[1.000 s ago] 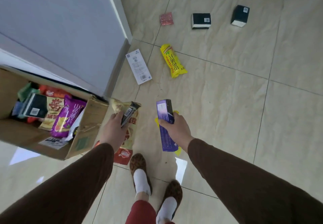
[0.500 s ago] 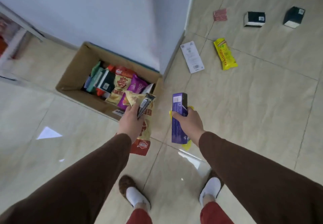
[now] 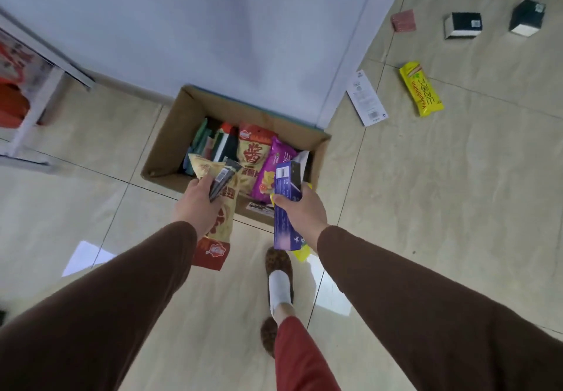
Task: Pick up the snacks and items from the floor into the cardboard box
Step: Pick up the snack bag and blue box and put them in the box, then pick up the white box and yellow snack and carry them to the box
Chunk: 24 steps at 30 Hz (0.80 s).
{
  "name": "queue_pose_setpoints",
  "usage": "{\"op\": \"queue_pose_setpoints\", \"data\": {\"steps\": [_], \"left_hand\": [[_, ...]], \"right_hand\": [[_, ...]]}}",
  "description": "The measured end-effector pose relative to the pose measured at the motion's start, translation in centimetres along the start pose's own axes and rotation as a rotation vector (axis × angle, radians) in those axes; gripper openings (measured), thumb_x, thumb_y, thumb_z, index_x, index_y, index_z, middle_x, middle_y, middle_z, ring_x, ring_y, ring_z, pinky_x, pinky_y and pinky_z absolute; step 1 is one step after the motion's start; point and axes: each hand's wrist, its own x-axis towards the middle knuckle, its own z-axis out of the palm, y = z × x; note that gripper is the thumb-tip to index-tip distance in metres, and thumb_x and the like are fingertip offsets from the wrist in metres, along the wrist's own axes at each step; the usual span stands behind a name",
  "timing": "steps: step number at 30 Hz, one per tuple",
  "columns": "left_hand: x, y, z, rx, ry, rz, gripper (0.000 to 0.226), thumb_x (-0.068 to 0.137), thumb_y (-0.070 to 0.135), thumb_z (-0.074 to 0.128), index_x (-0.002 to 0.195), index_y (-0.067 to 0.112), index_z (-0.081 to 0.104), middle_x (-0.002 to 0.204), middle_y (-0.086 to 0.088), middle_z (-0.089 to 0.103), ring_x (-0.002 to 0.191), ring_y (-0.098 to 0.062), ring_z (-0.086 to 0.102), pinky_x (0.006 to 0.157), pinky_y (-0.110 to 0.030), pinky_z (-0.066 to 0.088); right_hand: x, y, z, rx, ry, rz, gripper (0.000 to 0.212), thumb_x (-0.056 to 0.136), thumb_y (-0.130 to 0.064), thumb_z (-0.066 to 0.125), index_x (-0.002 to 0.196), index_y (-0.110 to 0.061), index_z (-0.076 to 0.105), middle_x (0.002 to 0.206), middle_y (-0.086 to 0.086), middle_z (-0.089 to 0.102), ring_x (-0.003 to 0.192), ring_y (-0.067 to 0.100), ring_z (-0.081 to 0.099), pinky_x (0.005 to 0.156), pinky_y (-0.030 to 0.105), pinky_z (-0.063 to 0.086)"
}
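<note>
The open cardboard box (image 3: 166,139) stands against the wall, holding several snack packets. My left hand (image 3: 195,204) grips a beige-and-red snack bag (image 3: 221,232) together with a thin dark packet (image 3: 222,178), over the box's near edge. My right hand (image 3: 301,210) holds a long purple box (image 3: 285,223) with a yellow packet (image 3: 303,253) behind it, also at the near edge. On the floor to the right lie a white flat box (image 3: 366,98), a yellow snack packet (image 3: 421,88), a small red packet (image 3: 403,20) and two black-and-white boxes (image 3: 462,25) (image 3: 527,17).
A pale wall (image 3: 213,25) with a white corner trim (image 3: 344,64) rises behind the box. A white shelf frame (image 3: 33,95) with red things stands at the far left. My slippered feet (image 3: 278,281) are on the beige tiles below my hands.
The view has swung left and closer to the cardboard box. Both hands, holding their items, have moved from beside the box to over its near edge.
</note>
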Motion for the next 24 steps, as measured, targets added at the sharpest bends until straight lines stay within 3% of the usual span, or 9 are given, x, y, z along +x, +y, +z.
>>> {"op": "queue_pose_setpoints", "data": {"steps": [2,4,7,9,12,15,17,21,24], "left_hand": [[2.2,-0.7,-1.6,0.018,0.004,0.015,0.052,0.098,0.028,0.060,0.146,0.024,0.040,0.122,-0.010,0.058,0.098,-0.030,0.065,0.084,-0.047,0.058],[4.8,-1.2,-3.2,0.027,0.015,0.046,0.053,0.098,0.028,0.060,0.146,0.027,0.038,0.121,-0.010,0.057,0.095,-0.029,0.064,0.083,-0.048,0.059],[8.9,-1.6,-5.5,-0.009,0.024,0.104,0.060,0.095,0.031,0.064,0.146,0.037,0.031,0.121,-0.014,0.057,0.094,-0.032,0.064,0.084,-0.049,0.058],[11.5,-1.9,-6.4,-0.060,0.015,0.101,0.075,0.093,0.036,0.068,0.151,0.041,0.021,0.142,-0.019,0.048,0.117,-0.041,0.059,0.097,-0.053,0.051],[13.8,-3.1,-6.7,0.008,-0.044,0.062,0.080,0.094,0.041,0.064,0.158,0.030,0.016,0.161,-0.022,0.028,0.142,-0.041,0.038,0.113,-0.053,0.035],[13.0,-4.4,-6.7,0.062,-0.103,0.099,0.073,0.094,0.035,0.065,0.155,0.020,0.028,0.153,-0.020,0.040,0.136,-0.038,0.045,0.109,-0.046,0.038],[11.5,-5.3,-6.6,0.066,-0.148,0.146,0.065,0.095,0.034,0.064,0.151,0.019,0.036,0.149,-0.015,0.045,0.130,-0.035,0.051,0.107,-0.044,0.044],[9.3,-5.9,-6.4,0.128,-0.243,0.238,0.057,0.095,0.034,0.062,0.146,0.019,0.043,0.142,-0.010,0.052,0.127,-0.031,0.053,0.105,-0.045,0.047],[8.2,-4.6,-6.7,0.146,-0.259,0.299,0.052,0.092,0.032,0.064,0.140,0.020,0.048,0.135,-0.009,0.057,0.123,-0.031,0.054,0.102,-0.046,0.048]], "right_hand": [[1.4,-1.5,1.7,0.042,-0.006,0.026,0.065,0.087,-0.057,0.074,0.138,-0.025,0.050,0.123,0.003,0.064,0.093,0.019,0.073,0.078,0.035,0.062],[2.5,-3.3,3.4,0.095,0.008,0.025,0.060,0.088,-0.051,0.075,0.135,-0.025,0.049,0.121,0.004,0.066,0.081,0.015,0.075,0.069,0.031,0.062],[4.1,-5.9,5.9,0.157,0.068,0.003,0.061,0.085,-0.046,0.078,0.131,-0.029,0.041,0.116,0.004,0.071,0.089,0.025,0.076,0.079,0.046,0.065],[4.9,-7.6,7.2,0.184,0.083,0.001,0.069,0.088,-0.041,0.077,0.139,-0.032,0.032,0.120,0.007,0.070,0.096,0.029,0.076,0.084,0.049,0.065],[6.1,-8.8,8.7,0.053,0.110,0.019,0.094,0.088,-0.044,0.068,0.162,-0.028,0.013,0.155,0.010,0.048,0.128,0.033,0.062,0.107,0.048,0.052],[5.2,-9.1,9.1,0.003,0.133,0.055,0.089,0.091,-0.043,0.065,0.164,-0.023,0.019,0.165,0.004,0.038,0.144,0.029,0.048,0.116,0.034,0.040],[4.0,-8.7,9.3,-0.037,0.138,0.067,0.076,0.099,-0.036,0.065,0.162,-0.020,0.026,0.161,0.003,0.043,0.139,0.027,0.051,0.102,0.027,0.041],[1.7,-7.4,9.5,-0.164,0.154,0.065,0.070,0.089,-0.038,0.062,0.153,-0.025,0.037,0.149,0.008,0.054,0.121,0.031,0.063,0.102,0.051,0.054],[0.0,-7.1,8.4,-0.213,0.169,0.071,0.058,0.094,-0.030,0.061,0.149,-0.023,0.043,0.143,0.007,0.053,0.125,0.031,0.059,0.104,0.052,0.051]]}}
